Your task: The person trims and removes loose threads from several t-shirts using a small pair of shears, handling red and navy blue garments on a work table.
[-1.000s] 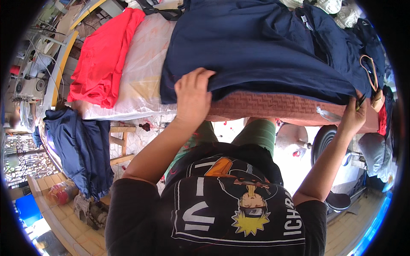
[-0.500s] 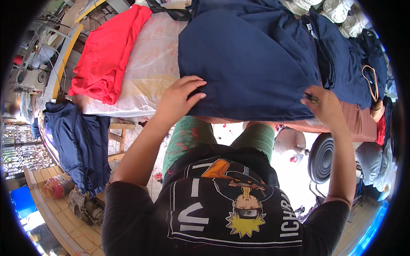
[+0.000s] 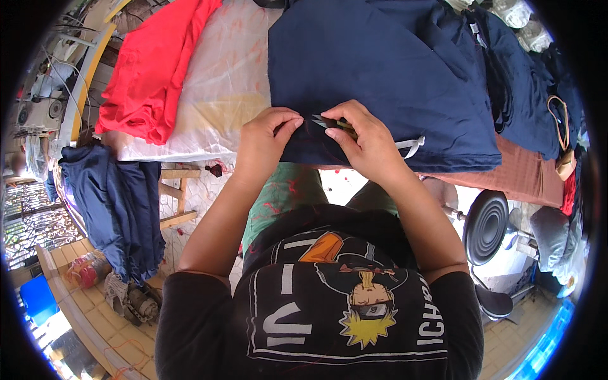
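A large navy blue garment (image 3: pixel 392 76) lies spread over the table in front of me. At its left side the thumb and fingertips of my left hand (image 3: pixel 266 136) are pinched together; whether cloth or a thread is between them is too small to tell. My right hand (image 3: pixel 367 136) grips small thread snips (image 3: pixel 342 125), with dark pointed blades aimed left toward the left fingertips, a short gap away. Next to the right wrist a white strip (image 3: pixel 415 147), like a cord or tape, lies on the garment near its front edge.
Red folded cloth (image 3: pixel 149 76) lies on a plastic-covered surface (image 3: pixel 215 95) at the left. More navy garments (image 3: pixel 516 82) are piled at the right, and others (image 3: pixel 114 209) hang over a wooden stand. A round black ribbed disc (image 3: pixel 486 227) stands below the table at right.
My right hand has moved left with the snips, close to my left hand. The left fingers have closed into a pinch. The garment's front edge has shifted and a white strip now shows.
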Action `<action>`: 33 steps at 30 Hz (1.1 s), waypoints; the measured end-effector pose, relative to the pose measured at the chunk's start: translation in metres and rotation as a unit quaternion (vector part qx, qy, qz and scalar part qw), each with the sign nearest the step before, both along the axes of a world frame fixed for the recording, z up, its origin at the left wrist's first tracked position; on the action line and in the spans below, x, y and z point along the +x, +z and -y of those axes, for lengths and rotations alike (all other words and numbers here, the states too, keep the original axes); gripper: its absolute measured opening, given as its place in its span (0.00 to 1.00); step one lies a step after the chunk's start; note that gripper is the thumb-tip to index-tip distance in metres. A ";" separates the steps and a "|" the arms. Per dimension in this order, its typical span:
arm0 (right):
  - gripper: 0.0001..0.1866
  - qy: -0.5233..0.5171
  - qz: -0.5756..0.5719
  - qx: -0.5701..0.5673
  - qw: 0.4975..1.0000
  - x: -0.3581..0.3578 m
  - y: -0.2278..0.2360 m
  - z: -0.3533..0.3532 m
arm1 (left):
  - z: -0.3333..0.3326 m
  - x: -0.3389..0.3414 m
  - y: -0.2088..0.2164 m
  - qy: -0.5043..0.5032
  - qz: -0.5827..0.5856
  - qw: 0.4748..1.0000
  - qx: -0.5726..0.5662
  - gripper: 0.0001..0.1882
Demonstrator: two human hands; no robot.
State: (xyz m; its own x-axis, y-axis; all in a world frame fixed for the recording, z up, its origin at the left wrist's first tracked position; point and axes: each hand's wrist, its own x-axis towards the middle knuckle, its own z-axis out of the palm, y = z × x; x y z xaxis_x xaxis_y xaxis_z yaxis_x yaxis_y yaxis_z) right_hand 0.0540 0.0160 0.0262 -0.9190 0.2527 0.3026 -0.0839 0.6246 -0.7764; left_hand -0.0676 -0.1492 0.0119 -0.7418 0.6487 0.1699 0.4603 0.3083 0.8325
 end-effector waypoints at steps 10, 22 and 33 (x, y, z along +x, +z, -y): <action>0.10 0.007 0.029 0.036 0.999 -0.008 -0.007 0.008 | 0.002 0.001 0.007 -0.010 0.036 0.998 0.058 0.08; 0.12 -0.037 0.006 -0.115 0.993 -0.002 -0.004 -0.002 | 0.005 0.002 0.016 -0.233 -0.134 0.962 -0.049 0.10; 0.12 -0.040 0.032 -0.118 0.992 0.005 -0.014 -0.004 | 0.001 -0.004 0.005 -0.064 0.208 0.974 0.055 0.06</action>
State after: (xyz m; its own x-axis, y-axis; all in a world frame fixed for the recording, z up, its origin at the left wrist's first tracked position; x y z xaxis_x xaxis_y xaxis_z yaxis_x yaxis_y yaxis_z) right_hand 0.0587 0.0205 0.0122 -0.9085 0.3826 0.1680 0.0130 0.4278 -0.9038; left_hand -0.0712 -0.1506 0.0171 -0.6754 0.7355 -0.0542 0.1044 0.1681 0.9802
